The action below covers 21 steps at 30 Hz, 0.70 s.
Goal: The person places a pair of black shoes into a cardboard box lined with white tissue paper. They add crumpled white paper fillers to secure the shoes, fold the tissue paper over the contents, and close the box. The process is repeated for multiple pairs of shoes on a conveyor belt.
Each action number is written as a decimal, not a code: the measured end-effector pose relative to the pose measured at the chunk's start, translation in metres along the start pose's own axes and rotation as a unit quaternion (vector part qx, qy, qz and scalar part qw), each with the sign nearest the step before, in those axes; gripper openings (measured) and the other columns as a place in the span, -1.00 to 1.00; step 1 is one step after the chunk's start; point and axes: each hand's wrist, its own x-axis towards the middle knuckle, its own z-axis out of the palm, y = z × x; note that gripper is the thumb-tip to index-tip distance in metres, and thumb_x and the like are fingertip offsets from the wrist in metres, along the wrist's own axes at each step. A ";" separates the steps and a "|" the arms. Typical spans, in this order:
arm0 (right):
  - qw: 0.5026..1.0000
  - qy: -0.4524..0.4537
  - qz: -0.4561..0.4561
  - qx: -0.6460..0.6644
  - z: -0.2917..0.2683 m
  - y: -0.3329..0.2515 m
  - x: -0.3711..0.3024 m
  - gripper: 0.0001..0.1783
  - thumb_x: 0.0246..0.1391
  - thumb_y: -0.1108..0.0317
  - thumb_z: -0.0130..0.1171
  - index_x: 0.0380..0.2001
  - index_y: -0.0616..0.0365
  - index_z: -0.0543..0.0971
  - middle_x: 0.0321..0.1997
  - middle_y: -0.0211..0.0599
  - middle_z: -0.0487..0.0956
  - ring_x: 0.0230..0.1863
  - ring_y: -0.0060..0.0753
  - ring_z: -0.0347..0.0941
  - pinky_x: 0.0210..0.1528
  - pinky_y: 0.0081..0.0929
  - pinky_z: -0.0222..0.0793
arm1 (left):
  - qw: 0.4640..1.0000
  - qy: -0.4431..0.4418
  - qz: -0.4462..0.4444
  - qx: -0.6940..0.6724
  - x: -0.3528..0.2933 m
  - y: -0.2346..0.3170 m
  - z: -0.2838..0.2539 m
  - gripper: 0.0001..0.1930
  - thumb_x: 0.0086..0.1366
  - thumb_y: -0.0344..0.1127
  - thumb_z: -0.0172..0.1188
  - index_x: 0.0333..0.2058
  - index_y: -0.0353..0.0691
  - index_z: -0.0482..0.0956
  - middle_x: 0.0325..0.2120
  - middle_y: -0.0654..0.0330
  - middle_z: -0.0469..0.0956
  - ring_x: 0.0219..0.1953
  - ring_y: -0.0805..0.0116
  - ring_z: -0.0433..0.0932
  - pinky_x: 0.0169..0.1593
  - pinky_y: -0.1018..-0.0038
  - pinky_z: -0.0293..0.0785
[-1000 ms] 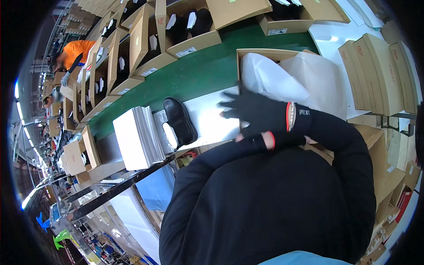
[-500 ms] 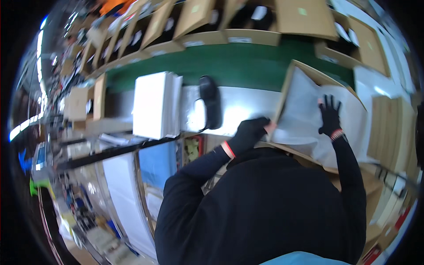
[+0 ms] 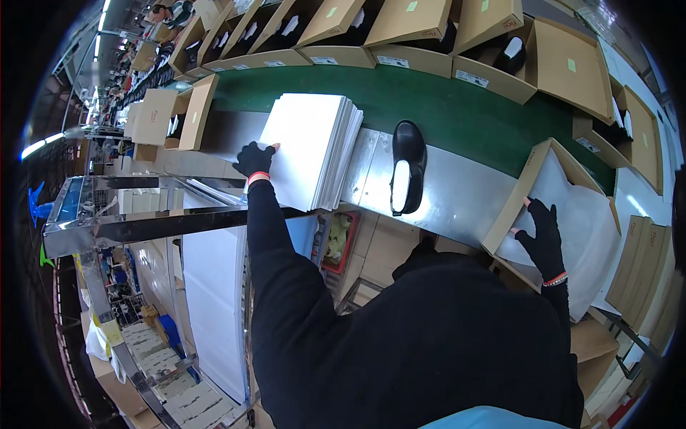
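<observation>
My left hand (image 3: 255,159), in a black glove with bare fingertips, is at the left edge of a thick stack of white paper sheets (image 3: 304,143). Its fingers are apart, and one bare fingertip touches the top sheet. To the right of the stack a single black shoe (image 3: 408,157) lies on the metal ledge, with a pale insole showing. My right hand (image 3: 542,239), gloved alike, rests with spread fingers over an open cardboard shoe box (image 3: 509,207). White tissue paper (image 3: 572,229) lines the box and spills over its near side. The paper hides what lies beneath.
Beyond the metal ledge (image 3: 464,189) runs a green conveyor belt (image 3: 307,89). A row of open shoe boxes (image 3: 414,61) with black shoes lines its far side. Flat cardboard pieces (image 3: 643,264) stand at the right. A metal frame bar (image 3: 157,229) juts out at the left.
My left hand has left the box's near left corner and moved left to the paper stack. My right hand has shifted from mid-paper toward the box's left wall. The view has turned.
</observation>
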 end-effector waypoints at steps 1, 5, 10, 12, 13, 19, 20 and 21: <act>1.000 0.010 -0.014 0.003 -0.001 -0.004 0.004 -0.23 -0.12 0.30 0.36 0.22 0.02 0.33 0.22 -0.20 0.39 0.24 -0.14 0.29 0.40 0.07 -0.16 | 0.997 0.066 0.024 0.043 0.001 -0.021 -0.003 -0.29 -0.08 0.32 0.30 -0.09 -0.12 0.59 -0.11 0.08 0.56 -0.04 0.09 0.53 0.02 0.22 0.41; 1.000 0.020 0.010 -0.007 -0.002 0.020 -0.006 -0.26 -0.10 0.33 0.35 0.21 0.03 0.35 0.17 -0.21 0.44 0.22 -0.13 0.33 0.40 0.05 -0.13 | 0.843 0.106 0.075 -0.522 -0.010 -0.004 -0.095 -0.59 0.14 -0.10 0.33 -0.17 -0.30 0.58 -0.33 0.14 0.61 -0.31 0.26 0.56 -0.21 0.44 0.43; 0.999 0.022 0.038 -0.008 -0.016 0.037 -0.030 -0.28 -0.06 0.32 0.32 0.22 0.03 0.34 0.20 -0.20 0.42 0.25 -0.17 0.30 0.40 0.02 -0.13 | 0.843 -0.042 0.146 -0.516 -0.043 0.029 -0.103 -0.61 0.22 -0.05 0.25 -0.28 -0.34 0.61 -0.47 0.14 0.62 -0.44 0.31 0.57 -0.29 0.41 0.46; 0.999 0.027 0.040 -0.008 -0.020 0.050 -0.045 -0.29 -0.04 0.30 0.31 0.22 0.03 0.33 0.21 -0.20 0.41 0.26 -0.17 0.29 0.40 0.02 -0.13 | 0.952 0.100 0.206 -0.203 -0.050 0.041 -0.054 -0.64 0.20 -0.05 0.23 -0.40 -0.31 0.59 -0.52 -0.03 0.60 -0.44 0.02 0.59 -0.32 0.27 0.46; 0.998 0.036 0.048 -0.017 -0.024 0.055 -0.053 -0.29 -0.03 0.29 0.31 0.22 0.02 0.33 0.22 -0.19 0.40 0.27 -0.17 0.28 0.39 0.02 -0.13 | 0.925 0.084 0.236 -0.285 -0.066 0.062 -0.056 -0.64 0.19 -0.04 0.20 -0.46 -0.29 0.55 -0.47 -0.15 0.57 -0.37 -0.17 0.54 -0.31 0.16 0.44; 0.979 0.137 0.137 -0.059 -0.066 0.110 -0.125 -0.26 -0.02 0.20 0.32 0.25 -0.02 0.30 0.25 -0.21 0.37 0.32 -0.18 0.20 0.37 0.07 -0.11 | 0.752 -0.046 0.322 -0.573 -0.222 0.201 -0.179 -0.58 0.30 -0.31 0.12 0.07 -0.42 0.36 -0.18 -0.06 0.57 -0.16 0.21 0.57 -0.10 0.36 0.47; 0.976 0.154 0.145 -0.057 -0.071 0.122 -0.139 -0.26 -0.03 0.19 0.33 0.24 -0.02 0.31 0.24 -0.22 0.37 0.32 -0.18 0.20 0.36 0.09 -0.10 | 0.794 0.014 0.329 -0.511 -0.250 0.220 -0.186 -0.54 0.29 -0.33 0.13 0.12 -0.41 0.33 -0.15 -0.08 0.56 -0.12 0.15 0.57 -0.07 0.33 0.46; 0.973 0.171 0.148 -0.045 -0.074 0.132 -0.149 -0.22 -0.05 0.18 0.34 0.25 -0.03 0.29 0.26 -0.21 0.34 0.32 -0.15 0.19 0.34 0.12 -0.09 | 0.786 0.022 0.364 -0.499 -0.273 0.239 -0.198 -0.52 0.28 -0.34 0.14 0.13 -0.40 0.31 -0.13 -0.09 0.55 -0.10 0.14 0.57 -0.06 0.32 0.46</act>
